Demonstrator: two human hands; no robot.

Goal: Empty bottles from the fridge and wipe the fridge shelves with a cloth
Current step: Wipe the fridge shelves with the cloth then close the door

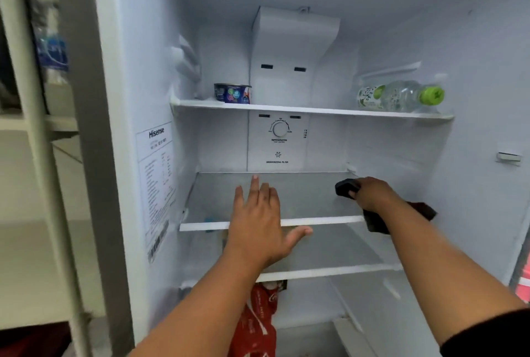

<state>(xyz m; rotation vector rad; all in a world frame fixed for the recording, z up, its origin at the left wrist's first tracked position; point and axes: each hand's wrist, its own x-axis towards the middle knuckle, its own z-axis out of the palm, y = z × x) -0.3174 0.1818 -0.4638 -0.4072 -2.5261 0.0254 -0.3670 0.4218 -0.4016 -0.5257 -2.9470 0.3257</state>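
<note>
On the middle glass shelf (212, 199) the left hand (259, 222) lies flat, fingers spread, empty, over its front edge. Right of it on that shelf, the right hand (371, 194) grips a dark cloth (345, 188), bunched past the fingertips and trailing under the wrist. One shelf higher, at the right, lies a green-capped bottle (401, 95).

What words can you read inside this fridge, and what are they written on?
"Hisense": sticker on the fridge's left inner wall; its smaller print is too blurred to read.
"REFRIGERATOR": under the dial on the back panel; the tiny line below is unreadable.
"DEODORIZING FILTER": lower on that back panel.
Bottle label on the top shelf: too blurred.
Tub on the top shelf: too blurred.
Red packet at the bottom: too blurred.
</note>
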